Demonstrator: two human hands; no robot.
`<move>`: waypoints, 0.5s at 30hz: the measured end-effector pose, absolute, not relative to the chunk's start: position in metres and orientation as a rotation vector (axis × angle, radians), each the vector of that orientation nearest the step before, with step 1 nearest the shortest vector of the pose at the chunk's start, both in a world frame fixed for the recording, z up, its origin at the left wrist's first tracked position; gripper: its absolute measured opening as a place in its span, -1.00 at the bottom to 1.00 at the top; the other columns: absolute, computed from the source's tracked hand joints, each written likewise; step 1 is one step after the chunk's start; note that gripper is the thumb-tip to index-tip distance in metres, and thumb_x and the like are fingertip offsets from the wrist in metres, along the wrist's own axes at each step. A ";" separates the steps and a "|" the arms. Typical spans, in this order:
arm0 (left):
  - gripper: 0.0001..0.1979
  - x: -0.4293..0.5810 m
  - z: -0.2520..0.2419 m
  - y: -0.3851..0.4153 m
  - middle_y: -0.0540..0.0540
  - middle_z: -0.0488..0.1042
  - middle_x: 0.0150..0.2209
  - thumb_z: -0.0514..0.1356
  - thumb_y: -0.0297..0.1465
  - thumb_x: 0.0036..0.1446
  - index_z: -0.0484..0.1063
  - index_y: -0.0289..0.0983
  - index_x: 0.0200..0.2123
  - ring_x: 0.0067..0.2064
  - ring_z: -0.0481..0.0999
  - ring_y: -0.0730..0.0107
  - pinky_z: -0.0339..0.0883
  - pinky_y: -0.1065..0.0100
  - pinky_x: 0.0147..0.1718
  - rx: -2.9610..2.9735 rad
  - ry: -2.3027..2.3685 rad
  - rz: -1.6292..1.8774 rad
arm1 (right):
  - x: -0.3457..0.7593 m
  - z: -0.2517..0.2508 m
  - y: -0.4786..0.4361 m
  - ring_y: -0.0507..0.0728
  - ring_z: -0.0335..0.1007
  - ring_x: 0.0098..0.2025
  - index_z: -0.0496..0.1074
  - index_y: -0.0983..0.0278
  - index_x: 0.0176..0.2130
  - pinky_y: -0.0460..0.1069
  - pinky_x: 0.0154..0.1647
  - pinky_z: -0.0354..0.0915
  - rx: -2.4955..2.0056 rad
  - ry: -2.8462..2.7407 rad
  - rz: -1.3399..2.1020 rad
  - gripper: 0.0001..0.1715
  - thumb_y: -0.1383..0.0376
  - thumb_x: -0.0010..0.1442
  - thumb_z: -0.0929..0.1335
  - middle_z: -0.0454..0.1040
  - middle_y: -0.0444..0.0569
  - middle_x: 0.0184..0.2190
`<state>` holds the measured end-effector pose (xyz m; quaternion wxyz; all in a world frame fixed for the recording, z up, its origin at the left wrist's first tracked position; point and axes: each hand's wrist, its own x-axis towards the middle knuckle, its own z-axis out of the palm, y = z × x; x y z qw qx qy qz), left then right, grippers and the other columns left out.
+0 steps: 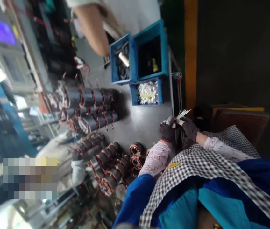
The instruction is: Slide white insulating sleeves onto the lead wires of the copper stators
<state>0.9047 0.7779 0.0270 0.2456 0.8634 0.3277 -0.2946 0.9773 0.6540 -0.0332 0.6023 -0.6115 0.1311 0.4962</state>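
Note:
Both of my hands wear dark gloves and meet close together above my checked apron [197, 159]. A bundle of thin white strips [184, 114] fans out between them, its tips pointing up and to the right. My left hand [167, 131] has its fingers closed round the lower end of the bundle, where a greyish piece shows at the fingertips. My right hand [190, 128] pinches the strips from the other side. Fingers partly hide the lower ends, and the strips' exact kind cannot be made out.
A blue bin of small white pieces [146, 103] stands ahead on the grey table [139, 122], beside a larger blue bin [165, 51] and another blue bin [112, 68]. Motor stators [101, 122] with copper windings lie in rows at left. Another person's arm [94, 30] reaches in beyond.

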 end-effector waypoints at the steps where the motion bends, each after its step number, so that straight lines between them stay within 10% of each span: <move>1: -0.54 0.903 0.029 0.785 -0.58 0.64 0.51 0.23 -0.43 0.75 0.62 -0.43 0.55 0.54 0.68 -0.18 0.48 -0.19 0.63 2.375 0.877 -0.839 | 0.977 -0.034 0.657 0.42 0.77 0.06 0.74 0.16 -0.22 0.31 0.40 0.59 -1.381 0.333 1.152 -0.36 -0.25 -0.03 0.72 0.84 0.02 -0.22; 6: -0.50 0.905 0.027 0.818 -0.60 0.64 0.51 0.24 -0.49 0.68 0.53 -0.42 0.57 0.65 0.58 -0.27 0.36 -0.39 0.72 2.430 1.108 -0.565 | 1.007 -0.056 0.662 0.39 0.74 0.07 0.71 0.17 -0.21 0.30 0.36 0.60 -1.410 0.514 1.079 -0.50 -0.17 0.17 0.67 0.82 0.02 -0.23; 11: -0.26 0.916 0.011 0.823 -0.72 0.26 0.74 0.15 -0.47 0.67 0.21 -0.57 0.78 0.87 0.15 -0.35 0.19 -0.37 0.81 2.394 1.632 -0.389 | 1.070 -0.109 0.636 0.36 0.64 0.33 0.72 0.26 0.10 0.25 0.61 0.38 -1.689 0.685 0.914 -0.63 0.11 0.44 0.51 0.83 0.22 0.23; 15: -0.27 0.910 0.006 0.820 -0.72 0.37 0.69 0.17 -0.45 0.61 0.31 -0.55 0.74 0.85 0.19 -0.43 0.17 -0.37 0.82 2.398 1.673 -0.402 | 1.074 -0.140 0.655 0.30 0.61 0.34 0.65 0.39 0.34 0.23 0.57 0.38 -1.792 0.708 0.915 -0.50 0.25 0.62 0.33 0.72 0.35 0.43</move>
